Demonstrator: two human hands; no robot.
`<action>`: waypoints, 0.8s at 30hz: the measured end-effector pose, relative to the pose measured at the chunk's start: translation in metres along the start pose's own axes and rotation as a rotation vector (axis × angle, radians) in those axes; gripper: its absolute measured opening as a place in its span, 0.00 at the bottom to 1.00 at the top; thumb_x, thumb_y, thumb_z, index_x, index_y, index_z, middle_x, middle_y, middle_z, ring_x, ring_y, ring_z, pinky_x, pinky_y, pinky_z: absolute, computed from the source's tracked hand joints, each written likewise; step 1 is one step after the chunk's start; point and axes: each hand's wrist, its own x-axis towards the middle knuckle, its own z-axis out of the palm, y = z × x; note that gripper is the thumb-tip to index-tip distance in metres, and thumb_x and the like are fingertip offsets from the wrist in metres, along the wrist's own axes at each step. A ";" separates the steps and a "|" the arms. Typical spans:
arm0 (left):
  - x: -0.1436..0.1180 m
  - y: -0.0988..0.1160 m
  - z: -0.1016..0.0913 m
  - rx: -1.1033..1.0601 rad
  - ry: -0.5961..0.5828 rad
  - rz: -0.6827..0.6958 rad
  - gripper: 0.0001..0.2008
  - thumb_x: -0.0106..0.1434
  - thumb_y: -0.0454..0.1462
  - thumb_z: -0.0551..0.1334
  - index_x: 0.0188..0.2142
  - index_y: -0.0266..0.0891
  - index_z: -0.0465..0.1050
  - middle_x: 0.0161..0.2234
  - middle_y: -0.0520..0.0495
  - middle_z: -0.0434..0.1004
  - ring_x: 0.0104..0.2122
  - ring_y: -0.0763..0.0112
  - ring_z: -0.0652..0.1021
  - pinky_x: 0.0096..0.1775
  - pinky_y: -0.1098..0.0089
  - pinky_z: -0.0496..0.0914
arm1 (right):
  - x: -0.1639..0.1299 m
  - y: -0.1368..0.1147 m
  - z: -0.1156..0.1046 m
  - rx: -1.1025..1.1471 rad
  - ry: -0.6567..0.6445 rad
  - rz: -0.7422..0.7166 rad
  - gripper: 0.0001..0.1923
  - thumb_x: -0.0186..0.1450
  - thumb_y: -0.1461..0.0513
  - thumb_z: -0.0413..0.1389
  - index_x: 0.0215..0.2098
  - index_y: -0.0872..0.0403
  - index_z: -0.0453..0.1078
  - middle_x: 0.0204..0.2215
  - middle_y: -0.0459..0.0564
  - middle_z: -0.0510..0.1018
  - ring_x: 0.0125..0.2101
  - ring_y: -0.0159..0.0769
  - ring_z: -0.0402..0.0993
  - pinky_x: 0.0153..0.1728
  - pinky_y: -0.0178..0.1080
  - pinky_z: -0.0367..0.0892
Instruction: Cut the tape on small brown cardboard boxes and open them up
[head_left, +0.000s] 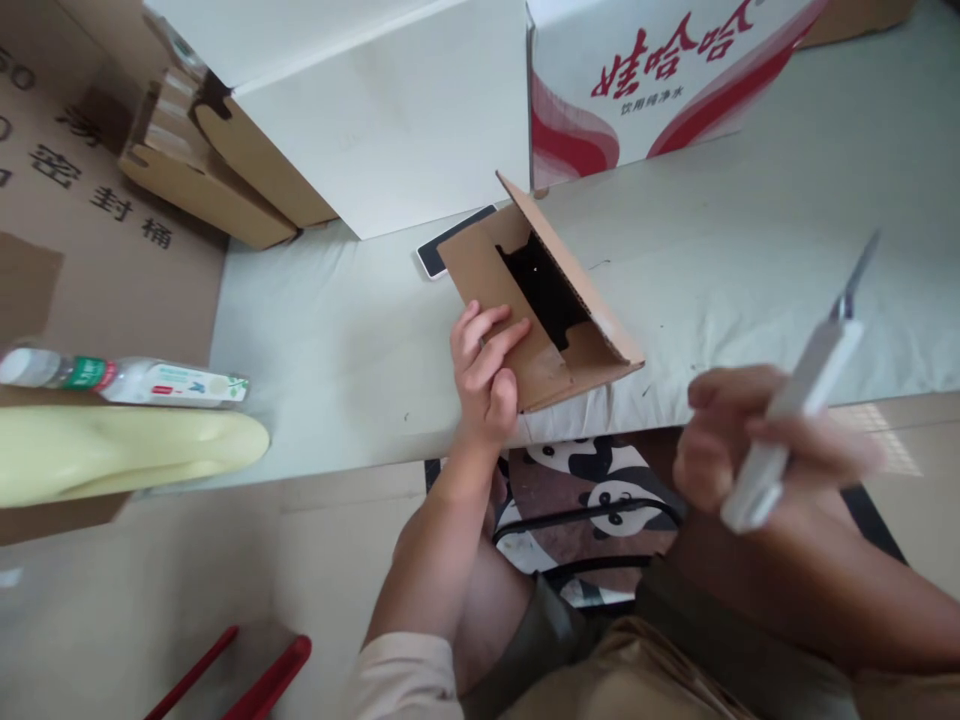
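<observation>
The person sits at the edge of a pale grey table (750, 250), with a small cardboard box (540, 300) lying at the near edge, just in front of them. The left hand (484, 365) rests on the box's near flap, fingers spread flat and pressing down on the cardboard rather than curled round it. The box is open, one flap standing up along its far side, and a dark cut-out shows inside. Its long axis runs slantwise, from the far left down toward the near right.

The right hand (750, 450) is off the table, below and to the right of the box, blurred. Its fingers are clenched round the handle of a white utility knife (802, 390), whose thin blade points up and away to the right, not at the box. So the box lies up and to the left of the knife hand, well apart from the blade, and the left hand is the one already on it.

A phone (439, 252) pokes out from under the box's far corner. Further back stand a white carton (375, 110) and a red-and-white water carton (660, 70). Off to the left a plastic bottle (120, 378) lies on its side.
</observation>
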 end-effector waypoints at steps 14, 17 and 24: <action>-0.008 -0.005 -0.017 -0.088 -0.003 -0.076 0.24 0.74 0.51 0.46 0.53 0.44 0.74 0.57 0.42 0.73 0.65 0.56 0.68 0.68 0.51 0.60 | 0.009 0.064 0.044 -0.602 -0.346 0.333 0.27 0.62 0.67 0.50 0.59 0.50 0.73 0.64 0.65 0.63 0.60 0.66 0.63 0.50 0.66 0.66; -0.014 -0.012 -0.023 -0.100 0.019 -0.103 0.23 0.74 0.52 0.46 0.53 0.45 0.73 0.58 0.41 0.72 0.64 0.57 0.69 0.66 0.52 0.62 | 0.009 0.057 0.048 -0.546 -0.364 0.303 0.24 0.64 0.66 0.49 0.56 0.51 0.75 0.65 0.65 0.63 0.64 0.67 0.59 0.54 0.68 0.64; -0.026 -0.022 -0.030 -0.257 0.069 -0.237 0.25 0.70 0.57 0.51 0.51 0.46 0.74 0.59 0.42 0.72 0.65 0.56 0.68 0.67 0.53 0.60 | 0.008 0.063 0.055 -0.430 -0.300 0.320 0.21 0.72 0.56 0.46 0.49 0.52 0.79 0.62 0.61 0.69 0.65 0.60 0.60 0.60 0.65 0.61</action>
